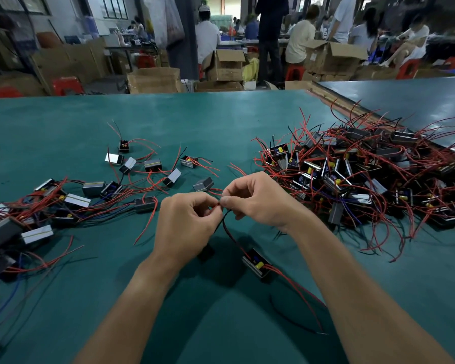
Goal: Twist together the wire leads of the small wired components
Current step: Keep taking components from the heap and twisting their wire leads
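A broad green tabletop (168, 122) fills most of the view, with cardboard boxes (154, 80) and seated people beyond its far edge. On its right side lies a large tangled pile of components (365, 174), small dark blocks with red and black wires sticking out in all directions. To the left is a looser scatter of components (71, 198), some lying apart, some with their wires crossed over one another.

Both forearms reach in from the near edge and meet at the middle. The left hand (187, 224) is curled, its thumb and forefinger pinching the red wire ends; the right hand (258, 200) pinches the same spot from the other side, fingertips of the two hands almost touching.

Just below the hands, on the tabletop, sits the worked component (256, 262), a small black block with a yellow part showing. Its wire leads (223, 224), red and black, rise from it to the pinch, while further red leads (297, 287) trail toward the right forearm
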